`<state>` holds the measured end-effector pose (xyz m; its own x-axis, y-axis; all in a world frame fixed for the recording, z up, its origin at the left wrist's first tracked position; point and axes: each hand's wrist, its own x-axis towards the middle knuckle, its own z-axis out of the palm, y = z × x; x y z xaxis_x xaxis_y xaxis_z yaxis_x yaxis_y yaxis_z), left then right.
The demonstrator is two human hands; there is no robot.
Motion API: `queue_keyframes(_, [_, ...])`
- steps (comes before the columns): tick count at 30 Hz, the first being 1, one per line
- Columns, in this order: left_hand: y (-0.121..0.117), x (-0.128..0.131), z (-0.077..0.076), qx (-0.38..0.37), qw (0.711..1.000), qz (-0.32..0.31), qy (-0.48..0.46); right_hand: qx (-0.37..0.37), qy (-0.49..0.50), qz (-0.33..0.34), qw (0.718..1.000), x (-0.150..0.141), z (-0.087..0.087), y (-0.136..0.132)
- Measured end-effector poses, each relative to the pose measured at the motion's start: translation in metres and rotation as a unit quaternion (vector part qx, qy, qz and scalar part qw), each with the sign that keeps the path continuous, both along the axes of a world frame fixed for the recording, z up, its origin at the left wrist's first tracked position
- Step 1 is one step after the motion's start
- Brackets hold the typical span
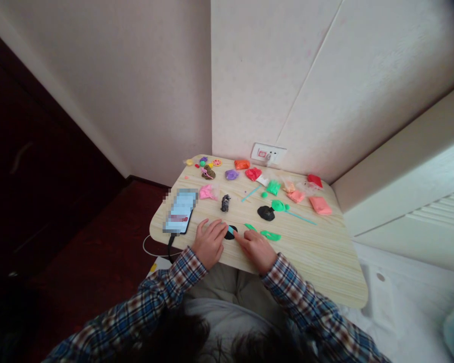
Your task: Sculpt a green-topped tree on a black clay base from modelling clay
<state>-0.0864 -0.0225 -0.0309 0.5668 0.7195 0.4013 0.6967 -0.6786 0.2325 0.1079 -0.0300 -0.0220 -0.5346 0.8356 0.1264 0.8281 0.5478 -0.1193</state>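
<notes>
Between my hands, close to the near table edge, lies a flattened piece of black modelling clay (230, 236). A short light blue strip, seemingly a clay tool (230, 230), crosses its top. My left hand (211, 243) reaches in from the left, fingers stretched out and slightly bent, tips at the clay's left edge and the strip's upper end. From the right, my right hand (258, 248) has its index finger extended onto the strip's lower end, other fingers curled; its thumb is largely hidden. Green clay leaf shapes (271, 235) lie beside my right hand.
A phone (180, 212) with a cable lies at the table's left. A dark figure (225, 203), a larger black clay piece (266, 213) with green clay (278, 205), and a thin blue stick (300, 218) lie farther in. Several colourful clay packets line the back, including orange (242, 164).
</notes>
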Motion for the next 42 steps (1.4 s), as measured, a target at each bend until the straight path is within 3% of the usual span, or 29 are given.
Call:
queue_keyframes(9, [0.006, 0.002, 0.01, 0.011, 1.0, 0.003, -0.016, -0.002, 0.011, 0.01, 1.0, 0.014, 0.011, 0.014])
queue_keyframes(17, [0.007, 0.004, 0.003, -0.006, 1.0, -0.003, -0.013, -0.01, 0.025, 0.0, 1.0, 0.013, -0.003, 0.005])
queue_keyframes(24, [0.007, 0.007, 0.008, -0.011, 1.0, 0.02, -0.011, -0.008, 0.025, -0.005, 1.0, 0.021, 0.015, 0.012])
queue_keyframes(30, [0.007, 0.006, 0.005, -0.006, 0.999, 0.026, -0.02, -0.025, 0.026, -0.009, 0.999, 0.023, 0.012, 0.009])
queue_keyframes(36, [-0.001, -0.006, 0.002, 0.045, 0.998, 0.01, -0.049, -0.03, 0.02, -0.027, 0.999, 0.013, 0.021, 0.001])
queue_keyframes(42, [-0.006, -0.011, 0.0, 0.019, 0.998, 0.016, -0.049, -0.049, -0.032, -0.04, 0.998, -0.011, 0.012, -0.012])
